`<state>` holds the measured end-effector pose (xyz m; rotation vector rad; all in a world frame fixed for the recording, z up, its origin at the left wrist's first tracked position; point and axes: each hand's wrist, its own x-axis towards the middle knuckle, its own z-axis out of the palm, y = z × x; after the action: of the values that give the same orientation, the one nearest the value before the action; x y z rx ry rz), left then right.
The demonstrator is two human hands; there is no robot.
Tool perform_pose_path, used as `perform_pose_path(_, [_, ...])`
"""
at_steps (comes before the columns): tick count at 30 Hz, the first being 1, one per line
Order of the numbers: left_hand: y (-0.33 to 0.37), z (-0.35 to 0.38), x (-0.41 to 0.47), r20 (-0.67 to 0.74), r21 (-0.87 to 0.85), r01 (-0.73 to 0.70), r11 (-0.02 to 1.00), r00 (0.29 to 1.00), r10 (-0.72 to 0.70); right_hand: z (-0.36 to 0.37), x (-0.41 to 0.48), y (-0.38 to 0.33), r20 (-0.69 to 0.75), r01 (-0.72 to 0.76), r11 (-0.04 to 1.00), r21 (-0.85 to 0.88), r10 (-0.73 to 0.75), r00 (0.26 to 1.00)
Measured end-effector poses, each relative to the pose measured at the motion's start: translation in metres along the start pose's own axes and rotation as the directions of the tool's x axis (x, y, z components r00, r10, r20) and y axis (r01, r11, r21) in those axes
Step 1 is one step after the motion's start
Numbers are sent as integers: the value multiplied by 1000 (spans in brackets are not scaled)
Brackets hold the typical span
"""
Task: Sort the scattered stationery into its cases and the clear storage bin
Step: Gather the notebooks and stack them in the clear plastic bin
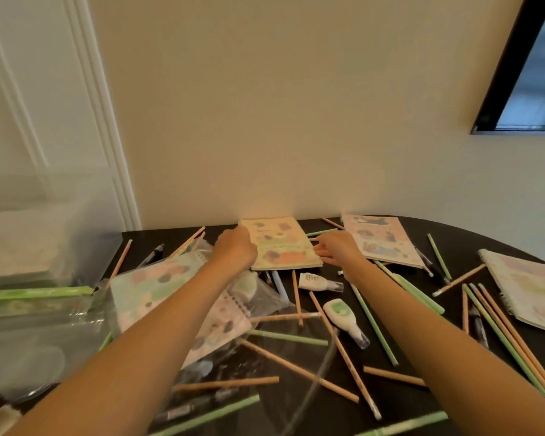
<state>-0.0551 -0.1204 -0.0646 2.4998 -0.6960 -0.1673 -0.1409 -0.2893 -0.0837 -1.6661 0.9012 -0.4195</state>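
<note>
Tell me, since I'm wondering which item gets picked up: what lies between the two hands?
In the head view, a yellow notebook with cartoon pictures lies between the left hand and the right hand, each at one side edge.

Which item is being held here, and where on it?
Both hands hold the yellow notebook: left hand at its left edge, right hand at its right edge.

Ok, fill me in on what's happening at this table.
A person is reaching across a black table littered with stationery. Both hands are at a yellow notebook by the wall: the left hand on its left edge, the right hand at its right edge. Three more notebooks, wooden and green pencils and two correction tape dispensers lie scattered about. The clear storage bin stands on the left.
</note>
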Motion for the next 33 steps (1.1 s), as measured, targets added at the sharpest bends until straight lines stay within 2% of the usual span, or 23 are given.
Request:
perform_pose_path(2, [2,10,20,57,161,23,987,998,-32,7,19,2,-38,46,940,-338,-63,997])
perform_pose_path(4, [3,18,36,82,231,70,970,992,-91,13,29,3,-40,32,802,-596,-70,997])
perform_pose_path(5, [5,21,41,86,238,102,966,988,-125,15,31,3,-20,27,755,-656,-53,998])
perform_pose_path(7, [5,27,50,113,235,151,960,977,-181,18,39,2,21,21,735,-678,-10,1000])
perform_pose_path(10, [1,30,61,146,136,228,964,958,-247,15,47,4,45,-59,853,-518,96,994])
perform_pose_path(12, [-1,29,63,122,39,262,964,956,-265,11,49,4,58,-80,886,-458,120,991])
perform_pose_path(15, [1,24,57,32,-3,253,967,967,-253,10,46,2,59,-29,879,-477,65,996])
perform_pose_path(17, [1,22,49,22,-75,266,961,964,-266,6,40,-2,69,8,906,-424,23,997])
perform_pose_path(19, [2,16,38,-1,-233,272,934,960,-280,-1,28,-8,100,54,954,-294,-25,995])
perform_pose_path(21, [5,9,27,-82,-407,215,888,959,-270,-9,11,-16,126,112,985,-128,-96,987])
perform_pose_path(22, [8,3,20,-134,-495,164,853,956,-261,-11,1,-20,126,138,989,-43,-132,983])
perform_pose_path(24, [16,-12,-1,-206,-690,49,722,943,-261,-15,-22,-28,121,158,977,140,-175,977])
perform_pose_path(27, [20,-30,-32,-219,-900,-87,427,938,-270,-11,-55,-27,118,155,928,338,-205,972])
perform_pose_path(29, [20,-36,-55,-187,-967,-129,220,945,-267,-2,-79,-20,135,143,905,400,-212,968])
perform_pose_path(31, [17,-37,-85,-224,-971,-190,146,936,-272,10,-114,-14,205,130,897,423,-234,950])
perform_pose_path(33, [14,-39,-111,-266,-962,-232,147,921,-286,16,-141,-9,286,112,885,453,-264,921])
